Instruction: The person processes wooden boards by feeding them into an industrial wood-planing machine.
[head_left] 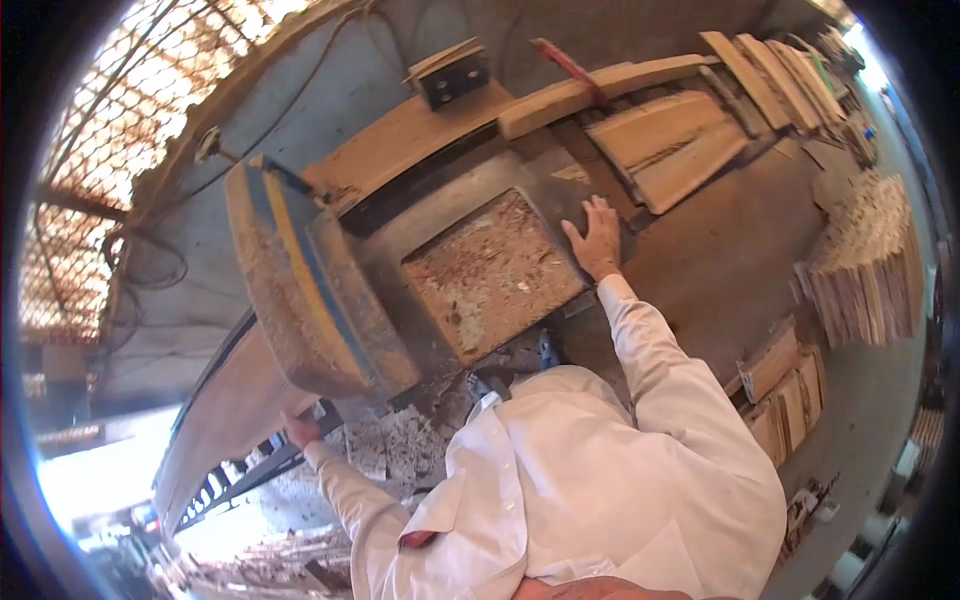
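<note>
My right hand [600, 238] rests with fingers spread at the right edge of a grey metal machine bed [400, 225]. It holds nothing. Beside it, a square opening in the bed is filled with wood chips and sawdust [490, 270]. My left hand [302, 430] is at the near edge of a long brown table surface [240, 400], left of the machine. Its fingers are small and blurred there, so their grip does not show. Between the hands stands a dusty machine housing [300, 290] with blue and yellow stripes.
A wooden fence board [410, 140] runs behind the bed. Planks [670, 145] lie to the right, with more boards [770, 80] beyond. Stacked wood pieces [865, 270] stand at far right. Wood scraps [785, 390] lie lower down. A cable [310, 85] hangs along the wall.
</note>
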